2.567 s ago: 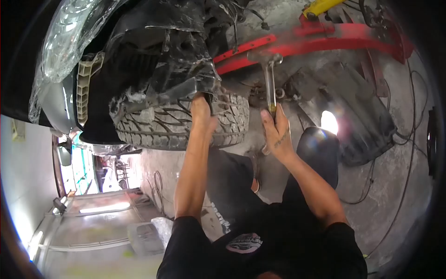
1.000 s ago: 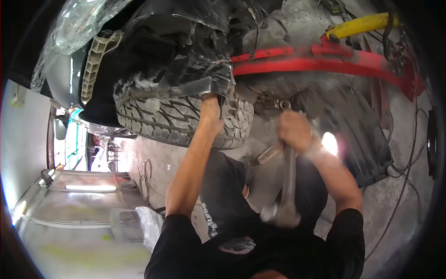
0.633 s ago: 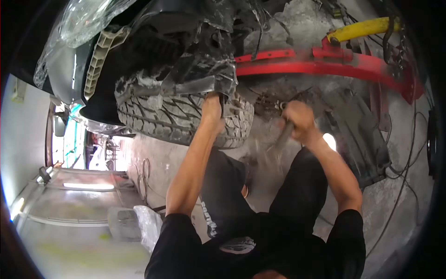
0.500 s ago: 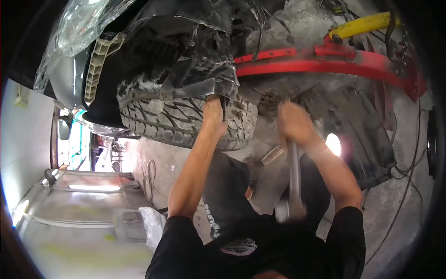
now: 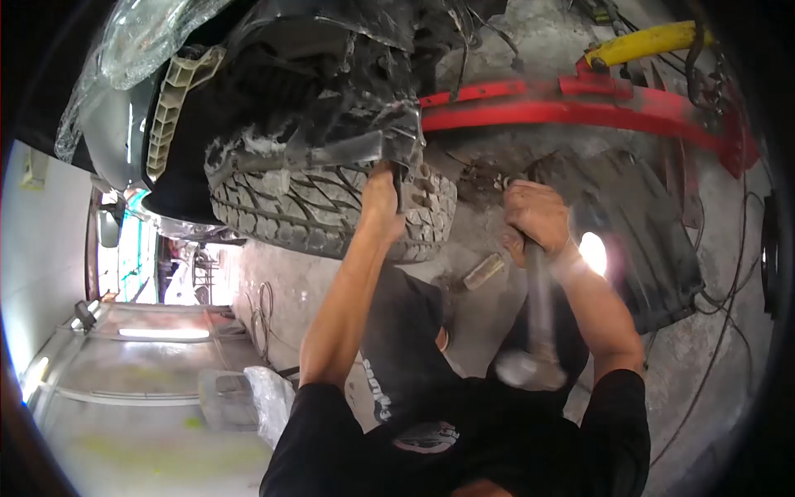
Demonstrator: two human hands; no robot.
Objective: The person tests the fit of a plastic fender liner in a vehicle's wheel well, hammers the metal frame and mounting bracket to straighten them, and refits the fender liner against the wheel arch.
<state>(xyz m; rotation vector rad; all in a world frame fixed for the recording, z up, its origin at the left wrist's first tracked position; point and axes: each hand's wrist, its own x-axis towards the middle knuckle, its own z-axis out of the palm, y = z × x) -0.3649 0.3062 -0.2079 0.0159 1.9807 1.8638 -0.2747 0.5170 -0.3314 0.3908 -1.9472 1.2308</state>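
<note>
In my right hand (image 5: 537, 217) is a hammer, its handle (image 5: 540, 290) pointing down toward my lap. The hammer head (image 5: 531, 370) is smeared by motion in front of my dark trousers. My left hand (image 5: 381, 205) is closed at the lower edge of a bent, dark metal vehicle panel (image 5: 360, 147). A narrow dark piece shows beside its fingers; whether this belongs to the panel or is a separate tool, I cannot tell. Right behind that hand is a dusty off-road tyre (image 5: 290, 211).
A red steel beam (image 5: 571, 116) with a yellow cylinder (image 5: 642, 45) crosses the upper right. A black plastic liner (image 5: 642, 240) lies on the concrete floor, near cables (image 5: 720, 340). A small block (image 5: 484, 271) lies between the tyre and my right hand. Clear plastic wrap (image 5: 153, 41) covers bodywork upper left.
My right hand has shifted slightly right, and the hammer head has swung a little to the right. My left hand stays in place at the panel edge.
</note>
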